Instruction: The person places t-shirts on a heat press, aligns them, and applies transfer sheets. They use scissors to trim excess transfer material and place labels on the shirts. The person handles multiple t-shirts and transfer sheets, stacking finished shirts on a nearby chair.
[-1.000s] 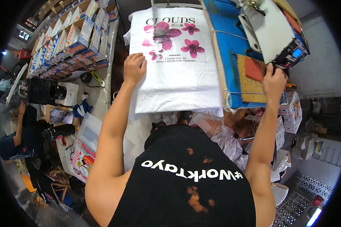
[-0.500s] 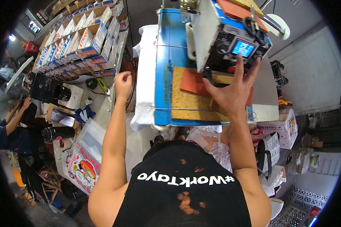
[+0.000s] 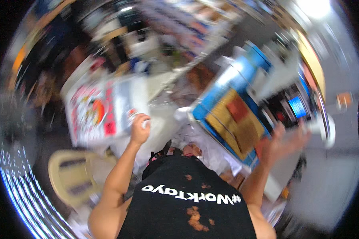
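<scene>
Where the right hand [image 3: 277,145] hovers: fingers fanned, blurring just beside the black control box [image 3: 277,105]; touch unclear.
Left hand [image 3: 141,129]: well apart, half-curled, grip unclear, by a printed sheet [image 3: 92,109].
Controls: seemingly the step in hand; adjustment calls for steady fingertips.
Yellow pad [image 3: 221,121]: on the blue board [image 3: 213,95], perhaps in the way.

Background mostly motion-blurred. Bright light [image 3: 313,6] upper right, grey wall [image 3: 349,125] along right side, rows of bluish-white light streaks [image 3: 19,190] lower left. Beige plastic chair [image 3: 68,173] left; pale tabletop [image 3: 160,81] upper middle.
</scene>
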Tool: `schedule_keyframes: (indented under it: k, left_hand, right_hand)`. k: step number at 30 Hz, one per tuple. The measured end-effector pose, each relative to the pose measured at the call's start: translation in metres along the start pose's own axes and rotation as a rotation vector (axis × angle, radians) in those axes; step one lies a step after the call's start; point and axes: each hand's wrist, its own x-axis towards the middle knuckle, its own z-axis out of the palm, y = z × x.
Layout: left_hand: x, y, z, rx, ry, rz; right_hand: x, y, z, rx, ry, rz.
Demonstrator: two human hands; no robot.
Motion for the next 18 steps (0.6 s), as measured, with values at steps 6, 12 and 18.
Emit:
schedule_keyframes:
  k: [6, 12, 18]
  left_hand:
    - [-0.168, 0.04, -0.034, 0.052, 0.193, -0.314]
    - [-0.343, 0.076, -0.051, 0.192, 0.344, -0.559]
    - [-0.541, 0.066, -0.1, 0.512, 0.7, -0.946]
  right_hand:
    - [-0.038, -0.021, 0.026, 1.221, -0.289, -0.147]
    - [-0.103, -0.132, -0.005, 1.599, -0.864, -0.472]
    - [-0.188, -0.236, -0.123, 1.712, -1.014, -1.134]
